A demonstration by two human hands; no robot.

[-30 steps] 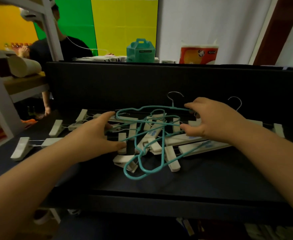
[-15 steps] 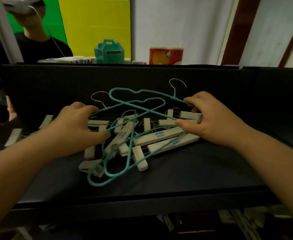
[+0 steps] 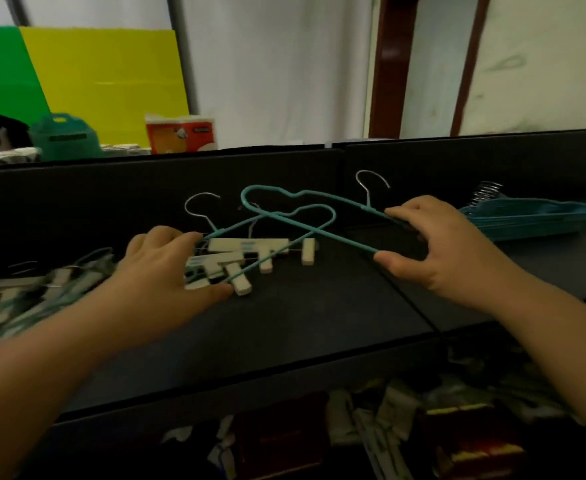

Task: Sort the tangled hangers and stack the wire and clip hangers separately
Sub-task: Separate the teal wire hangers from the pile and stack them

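Two teal wire hangers cross each other above the black table. My right hand pinches the right end of one teal wire hanger between thumb and fingers. My left hand grips the other teal wire hanger together with a few white clip hangers hanging under it. A blurred heap of tangled hangers lies at the left. A flat stack of teal wire hangers lies at the far right.
A black back wall runs behind the table. Behind it stand a teal box and an orange tissue pack. Below the table's front edge lies clutter on the floor.
The view swung right. Both hands lifted the two teal wire hangers and some clip hangers out of the heap and carried them rightward; the heap now lies at the left.
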